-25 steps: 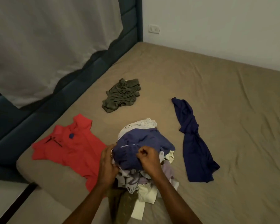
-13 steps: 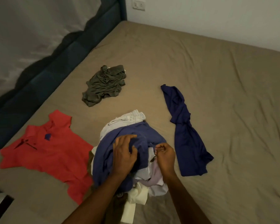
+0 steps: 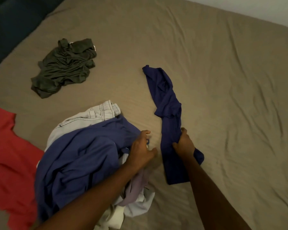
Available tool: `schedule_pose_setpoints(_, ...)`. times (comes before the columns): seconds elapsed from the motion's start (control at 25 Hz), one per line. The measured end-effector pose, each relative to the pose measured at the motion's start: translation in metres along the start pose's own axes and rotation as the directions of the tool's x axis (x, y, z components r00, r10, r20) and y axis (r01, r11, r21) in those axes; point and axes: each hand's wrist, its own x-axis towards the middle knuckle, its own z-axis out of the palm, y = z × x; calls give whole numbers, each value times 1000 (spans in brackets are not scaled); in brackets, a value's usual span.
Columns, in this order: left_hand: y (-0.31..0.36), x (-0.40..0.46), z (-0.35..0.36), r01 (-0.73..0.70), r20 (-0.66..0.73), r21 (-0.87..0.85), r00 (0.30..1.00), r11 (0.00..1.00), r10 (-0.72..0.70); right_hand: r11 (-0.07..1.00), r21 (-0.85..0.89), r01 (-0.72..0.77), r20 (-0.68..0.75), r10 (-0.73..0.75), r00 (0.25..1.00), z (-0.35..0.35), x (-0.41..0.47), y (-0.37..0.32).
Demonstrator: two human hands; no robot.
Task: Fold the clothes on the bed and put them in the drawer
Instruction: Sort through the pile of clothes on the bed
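A pile of clothes lies near the bed's front edge, topped by a blue-purple garment point(image 3: 80, 156) over pale grey shorts point(image 3: 96, 113) and light pieces. To its right a long navy garment point(image 3: 166, 97) stretches across the sheet. My right hand point(image 3: 183, 143) grips the navy garment near its lower part. Loosely spread, my left hand point(image 3: 141, 151) hovers at the right edge of the pile, touching the blue-purple cloth. A red polo shirt point(image 3: 8, 156) lies flat at the left. A crumpled olive garment point(image 3: 65, 65) sits farther back.
The tan bedsheet point(image 3: 231, 97) spreads wide to the right and back. A dark blue headboard point(image 3: 8, 22) runs along the upper left. A pale wall point(image 3: 273, 9) borders the far right corner.
My right hand left the pile, moved right and took hold of the navy garment. My left hand slid from the top of the pile to its right edge. The view tilted down and right.
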Motion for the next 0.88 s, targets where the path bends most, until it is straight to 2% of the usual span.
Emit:
schedule_pose_setpoints(0.04, 0, -1, 1, 67, 1, -50, 998, 997, -67, 984, 176, 7, 32, -13, 999, -8, -8, -7)
schedule_pose_setpoints(0.12, 8, 1, 8, 268, 63, -224, 963, 937, -261, 831, 545, -112, 137, 44, 990, -34, -32, -26)
schedule_pose_setpoints(0.16, 17, 0, 7, 397, 129, -367, 917, 841, -377, 723, 674, -155, 198, 26, 980, -47, -49, -34)
schedule_pose_setpoints(0.2, 26, 3, 7, 515, 218, -517, 852, 684, -477, 608, 775, -173, 246, -38, 968, -59, -71, -43)
schedule_pose_setpoints(0.24, 38, 4, 2, 574, 312, -653, 798, 494, -515, 489, 854, -178, 273, -130, 953, -72, -93, -51)
schedule_pose_setpoints(0.28, 51, 5, -6, 585, 382, -731, 777, 350, -501, 377, 907, -186, 282, -217, 935, -86, -120, -58)
schedule_pose_setpoints(0.32, 64, 4, -15, 564, 409, -777, 789, 279, -458, 270, 936, -227, 302, -280, 911, -100, -147, -64)
schedule_pose_setpoints(0.4, 90, -2, -36, 509, 374, -802, 836, 312, -401, 154, 947, -283, 322, -408, 854, -118, -197, -70)
schedule_pose_setpoints(0.48, 111, -10, -58, 450, 306, -836, 857, 314, -414, 105, 943, -317, 325, -507, 799, -119, -239, -77)
schedule_pose_setpoints(0.64, 136, -41, -123, 205, 158, -969, 943, 138, -293, 74, 918, -390, 361, -562, 744, -88, -284, -88)
schedule_pose_setpoints(0.72, 141, -66, -162, 119, 74, -976, 970, 183, -232, 93, 921, -378, 353, -608, 711, -74, -304, -108)
schedule_pose_setpoints(0.76, 136, -80, -182, 85, 28, -960, 977, 266, -209, 149, 931, -332, 350, -617, 705, -69, -312, -122)
schedule_pose_setpoints(0.84, 111, -104, -214, 35, -98, -847, 970, 530, -221, 366, 910, -193, 380, -554, 740, -52, -322, -148)
schedule_pose_setpoints(0.88, 90, -115, -228, 47, -176, -746, 948, 665, -264, 530, 837, -135, 426, -477, 769, -41, -323, -159)
